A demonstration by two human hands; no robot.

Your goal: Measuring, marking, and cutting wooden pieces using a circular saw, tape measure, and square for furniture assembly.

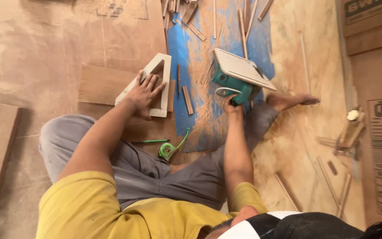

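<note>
I observed the left hand (144, 94) splayed flat, pinning the triangular wooden frame (158, 71) steady; the right hand (232, 105) gripped the green power saw (237, 77), its baseplate tipped up off the floor.

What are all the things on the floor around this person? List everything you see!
Triangular wooden frame: one, pale, on a plywood piece, under the left hand.
Circular saw: one, teal with a pale base plate, over the blue sheet, held by the right hand.
Tape measure: one, green, on the floor by the knee.
Pencil: one, green, beside the tape measure.
Blue sheet: one, dusted with sawdust, floor centre.
Plywood pieces: several, brown, left side.
Wood strips: many, brown, scattered on sheet and floor.
Cardboard boxes: two, brown, right edge.
Bare foot: one, by the saw.
Left hand: flat on the frame.
Right hand: gripping the saw handle.
</note>
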